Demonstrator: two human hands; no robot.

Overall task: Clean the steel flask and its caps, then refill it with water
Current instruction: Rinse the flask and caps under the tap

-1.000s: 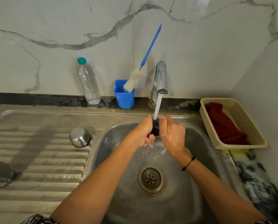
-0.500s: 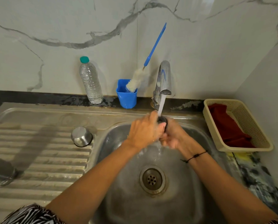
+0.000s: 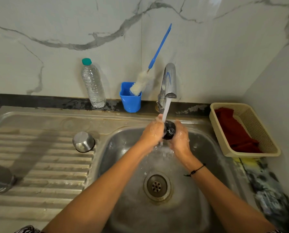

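- My left hand (image 3: 153, 132) and right hand (image 3: 179, 138) both cup the black cap (image 3: 169, 130) under the tap (image 3: 169, 81) stream, rinsing every side.
- Steel cap (image 3: 83, 142) drains on the left board; flask (image 3: 0, 179) lies far left.

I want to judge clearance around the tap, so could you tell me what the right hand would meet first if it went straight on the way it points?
The right hand points up and away, towards the back of the sink. Past the black cap it grips, the tap base looks first in line, though depth is unclear.
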